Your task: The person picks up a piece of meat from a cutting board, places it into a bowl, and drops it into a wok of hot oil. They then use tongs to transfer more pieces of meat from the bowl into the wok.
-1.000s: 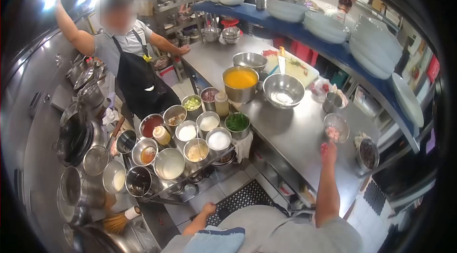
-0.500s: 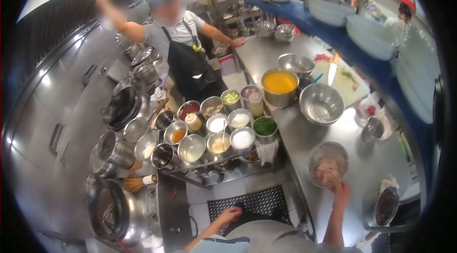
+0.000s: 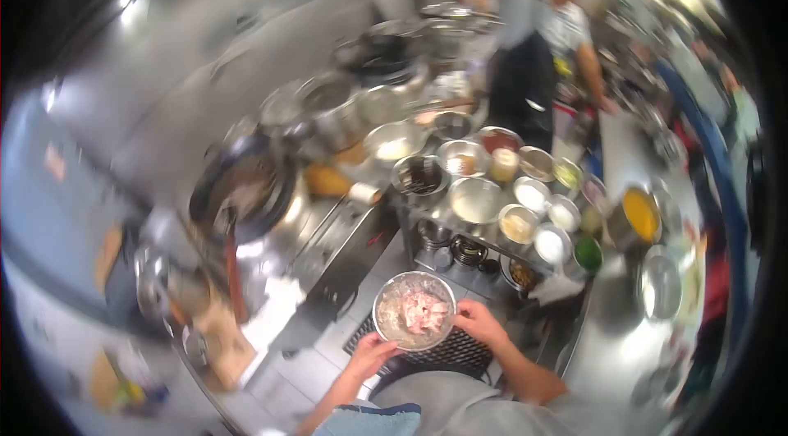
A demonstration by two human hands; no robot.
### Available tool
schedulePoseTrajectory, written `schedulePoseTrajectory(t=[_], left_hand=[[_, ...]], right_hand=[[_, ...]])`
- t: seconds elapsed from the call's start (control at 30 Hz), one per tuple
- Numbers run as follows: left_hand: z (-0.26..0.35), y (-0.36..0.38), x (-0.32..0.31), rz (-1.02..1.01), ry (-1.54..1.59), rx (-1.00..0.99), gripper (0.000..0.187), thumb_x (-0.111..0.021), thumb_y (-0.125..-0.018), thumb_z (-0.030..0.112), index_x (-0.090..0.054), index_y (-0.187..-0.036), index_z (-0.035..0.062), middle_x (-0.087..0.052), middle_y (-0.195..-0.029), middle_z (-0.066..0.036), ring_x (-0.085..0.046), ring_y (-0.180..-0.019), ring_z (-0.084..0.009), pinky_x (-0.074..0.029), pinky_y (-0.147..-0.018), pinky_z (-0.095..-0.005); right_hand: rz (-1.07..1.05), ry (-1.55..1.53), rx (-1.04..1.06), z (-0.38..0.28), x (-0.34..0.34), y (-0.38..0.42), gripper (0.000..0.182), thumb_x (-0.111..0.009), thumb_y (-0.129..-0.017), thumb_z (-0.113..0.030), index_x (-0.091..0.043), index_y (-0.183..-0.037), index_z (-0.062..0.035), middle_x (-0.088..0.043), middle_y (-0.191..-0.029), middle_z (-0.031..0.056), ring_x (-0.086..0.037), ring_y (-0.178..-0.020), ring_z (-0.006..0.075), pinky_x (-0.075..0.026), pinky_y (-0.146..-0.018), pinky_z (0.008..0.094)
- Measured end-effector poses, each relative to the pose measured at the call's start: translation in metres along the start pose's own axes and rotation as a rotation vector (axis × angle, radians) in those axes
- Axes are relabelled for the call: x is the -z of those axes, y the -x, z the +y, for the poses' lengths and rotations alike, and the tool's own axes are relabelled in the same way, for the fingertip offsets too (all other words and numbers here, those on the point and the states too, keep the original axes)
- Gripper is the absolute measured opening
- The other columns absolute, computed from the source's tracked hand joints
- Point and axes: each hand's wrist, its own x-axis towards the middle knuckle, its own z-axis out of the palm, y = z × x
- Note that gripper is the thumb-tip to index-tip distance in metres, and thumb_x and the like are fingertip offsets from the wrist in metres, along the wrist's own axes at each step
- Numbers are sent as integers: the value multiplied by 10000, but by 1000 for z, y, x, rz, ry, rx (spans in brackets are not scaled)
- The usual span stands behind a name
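In front of my body, above the floor mat, I hold a metal bowl (image 3: 386,295) with pale pink pieces of raw meat (image 3: 425,313) inside. My left hand (image 3: 373,354) grips its rim at the lower left, fingers closed. On the right side of the rim, my right hand (image 3: 480,323) is closed with its fingers at the edge. What lies under the bowl is hidden. To the left stands a large wok (image 3: 283,210) with a long-handled utensil (image 3: 235,272) resting in it.
A cart of several metal containers (image 3: 476,199) with sauces and powders stands ahead. On the right counter (image 3: 603,354) are a pot of orange liquid (image 3: 640,216) and a metal bowl (image 3: 659,284). A person in a dark apron (image 3: 523,79) stands beyond the cart, one arm raised.
The bowl of meat has left the right counter and is now before my body, held in both hands. My left hand has come up to its rim. The view has swung left.
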Motion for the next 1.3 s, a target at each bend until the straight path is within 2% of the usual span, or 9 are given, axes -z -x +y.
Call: schedulePoseTrajectory(t=[0.3, 0.57, 0.63, 0.7, 0.77, 0.87, 0.9, 1.1, 1.3], left_hand=[[-54, 96, 100, 607, 469, -306, 129, -608, -812, -26, -519, -775, 61, -646, -901, -101, -640, -857, -216, -541, -778, -388], [-135, 196, 107, 1323, 735, -719, 77, -600, -800, 29, -534, -827, 57, -622, -886, -76, -631, -852, -199, -538, -786, -398], [-139, 216, 88, 1537, 811, -770, 79, -592, -806, 51, -553, -875, 39, -621, -922, -76, -631, -876, -202, -539, -802, -405], [-173, 230, 80, 1662, 885, -842, 190, -563, -812, 40, -562, -1001, 19, -617, -969, -74, -625, -913, -199, -531, -824, -410], [-208, 242, 69, 1782, 849, -840, 276, -536, -814, 34, -542, -1090, 17, -613, -978, -65, -613, -940, -187, -529, -829, -413], [-236, 253, 43, 1962, 881, -787, 286, -508, -816, 44, -521, -1098, 4, -588, -1032, -93, -593, -937, -204, -531, -837, -410], [-226, 251, 30, 1919, 1107, -964, 281, -505, -814, 50, -520, -1089, -4, -576, -1049, -105, -586, -931, -221, -530, -841, -408], [-266, 213, 37, 2049, 373, -555, 320, -534, -753, 20, -518, -1065, -48, -537, -1050, -146, -543, -966, -301, -516, -854, -411], [-220, 197, 80, 1676, 235, -563, 305, -539, -770, 22, -542, -1071, -26, -562, -1075, -110, -529, -1011, -261, -499, -874, -412]], right_hand=[[-716, 163, -383, 33, -157, -105, 187, -656, -875, -194, -613, -910, -16, -633, -819, 45, -632, -742, 139, -531, -664, 261], [-1295, 282, -180, -29, -363, -134, 273, -619, -911, -245, -580, -1083, -36, -652, -919, 60, -637, -783, 139, -536, -646, 270], [-1360, 125, -156, -54, -440, -127, 314, -587, -928, -311, -578, -1068, -30, -651, -916, 78, -636, -755, 152, -536, -632, 277], [-1240, -228, -379, -54, -527, -136, 350, -557, -936, -371, -569, -1038, -37, -647, -888, 100, -628, -694, 169, -536, -610, 279], [-943, -341, -570, -86, -586, -129, 319, -531, -948, -356, -556, -1012, -44, -639, -865, 115, -617, -667, 172, -519, -574, 265], [-962, -433, -753, -52, -649, -152, 257, -510, -954, -288, -547, -1008, -40, -612, -790, 98, -574, -612, 147, -474, -517, 235], [-1018, -477, -766, -53, -649, -155, 239, -505, -951, -266, -548, -1006, -37, -594, -761, 86, -549, -590, 137, -450, -495, 227], [-1107, -764, -848, -56, -586, -144, 132, -545, -912, -200, -538, -953, -74, -523, -652, 21, -456, -510, 101, -365, -439, 226], [-1084, -936, -674, -18, -518, -158, 111, -546, -909, -181, -566, -918, -72, -496, -647, -17, -421, -505, 76, -341, -440, 228]])
